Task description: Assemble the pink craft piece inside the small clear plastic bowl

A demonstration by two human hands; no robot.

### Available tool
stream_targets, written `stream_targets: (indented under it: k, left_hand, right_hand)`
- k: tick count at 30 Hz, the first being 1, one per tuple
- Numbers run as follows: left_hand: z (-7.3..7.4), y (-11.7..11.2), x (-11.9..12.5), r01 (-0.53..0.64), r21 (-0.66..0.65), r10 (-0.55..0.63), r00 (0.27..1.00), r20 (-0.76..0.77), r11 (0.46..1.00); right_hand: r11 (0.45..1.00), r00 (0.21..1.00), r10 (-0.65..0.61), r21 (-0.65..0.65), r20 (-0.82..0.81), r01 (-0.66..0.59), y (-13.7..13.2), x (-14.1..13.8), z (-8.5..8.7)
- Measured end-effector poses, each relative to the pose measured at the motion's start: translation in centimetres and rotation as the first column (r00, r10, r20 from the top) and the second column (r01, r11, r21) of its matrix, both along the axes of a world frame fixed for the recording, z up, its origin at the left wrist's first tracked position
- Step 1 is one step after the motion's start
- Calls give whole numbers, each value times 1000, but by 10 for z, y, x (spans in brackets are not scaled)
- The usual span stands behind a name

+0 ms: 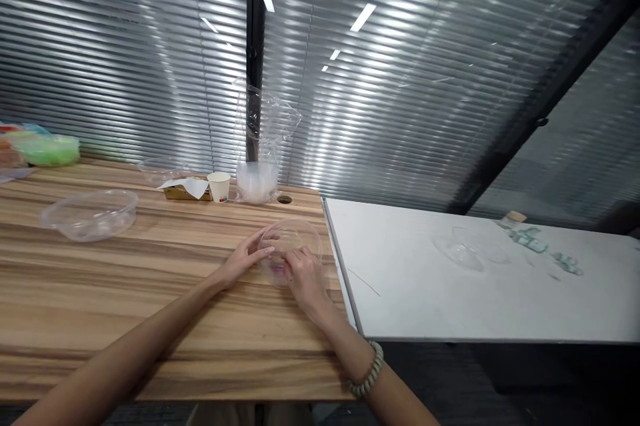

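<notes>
Left hand (245,258), right hand (303,279) around bowl (296,235)

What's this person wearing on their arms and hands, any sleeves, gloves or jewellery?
Both arms are bare as far as the picture shows: no sleeves, no gloves. The left hand and its wrist carry nothing that I can see. The right hand is bare too, but its wrist wears a bracelet of round, pale grey-green beads.

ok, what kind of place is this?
Likely an office or meeting room: a ribbed glass partition reflecting ceiling lights, a wooden table beside a white table, and a clear plastic bowl on the wood.
</notes>
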State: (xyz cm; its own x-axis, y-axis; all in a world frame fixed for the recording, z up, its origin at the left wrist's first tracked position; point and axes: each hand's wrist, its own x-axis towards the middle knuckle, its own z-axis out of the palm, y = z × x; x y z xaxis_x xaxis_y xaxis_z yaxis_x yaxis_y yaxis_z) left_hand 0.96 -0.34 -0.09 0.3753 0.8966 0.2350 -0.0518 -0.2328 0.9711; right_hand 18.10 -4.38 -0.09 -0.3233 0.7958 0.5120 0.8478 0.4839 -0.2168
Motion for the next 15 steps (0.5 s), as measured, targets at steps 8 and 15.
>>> stream_targets:
  k: [8, 15]
  left_hand:
    - [1, -1, 0, 10, -14, -10, 1000, 18, 1000]
    - [5, -2, 1, 11, 26, -12, 1000, 22, 1000]
  right_hand:
    - [1000, 1000, -7, -26, 23, 8, 2, -1, -2]
    - [993, 993, 110, -40, 43, -109, 7, -2, -7]
